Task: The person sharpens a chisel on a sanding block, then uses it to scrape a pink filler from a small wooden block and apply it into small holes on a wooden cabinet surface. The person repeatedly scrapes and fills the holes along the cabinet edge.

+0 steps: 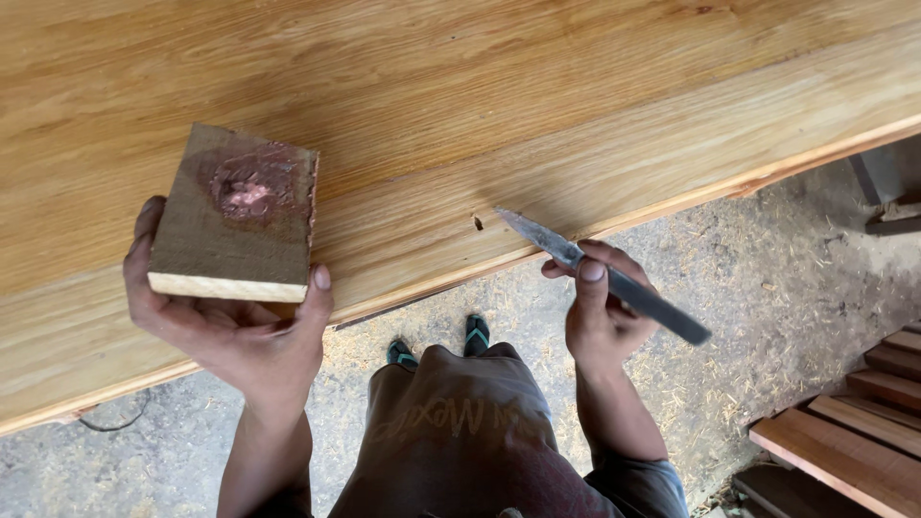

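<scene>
While I stand at the edge of the big wooden panel [460, 105], my left hand [230, 331] grips a small wood block [235, 216] from below, thumb on its right side, fingers curled round the left. The block's top carries a smear of reddish-pink putty [251, 187]. My right hand [600, 312] is closed round a metal putty knife [600, 273], held pen-like, thumb pressed on the blade, tip pointing up-left and resting on the panel just beside a small dark hole [478, 223]. Below: my green sandals [477, 334], sawdust-strewn floor [767, 278], stacked reddish planks [854, 422] at lower right.
</scene>
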